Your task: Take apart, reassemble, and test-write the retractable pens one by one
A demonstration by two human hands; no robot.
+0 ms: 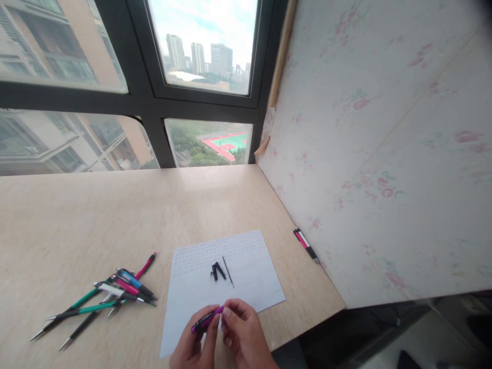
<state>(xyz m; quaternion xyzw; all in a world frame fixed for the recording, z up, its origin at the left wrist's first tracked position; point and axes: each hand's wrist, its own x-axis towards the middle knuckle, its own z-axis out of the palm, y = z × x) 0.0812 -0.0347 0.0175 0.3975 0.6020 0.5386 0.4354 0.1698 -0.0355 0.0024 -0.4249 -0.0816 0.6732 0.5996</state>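
Observation:
Both my hands are low in the head view, over the near edge of a white sheet of paper [246, 277]. My left hand [192, 343] is closed around a purple pen [206, 319], which points up and to the right. My right hand [242, 333] pinches the pen's right end with its fingertips. On the paper, just beyond my hands, lie small black pen parts [218, 270] and a thin dark refill [228, 271].
A pile of several pens [103, 300] in green, pink, blue and black lies on the beige table [77, 220] to the left. Two more pens [305, 245] rest by the flowered wall panel [384, 154]. Windows stand behind the table.

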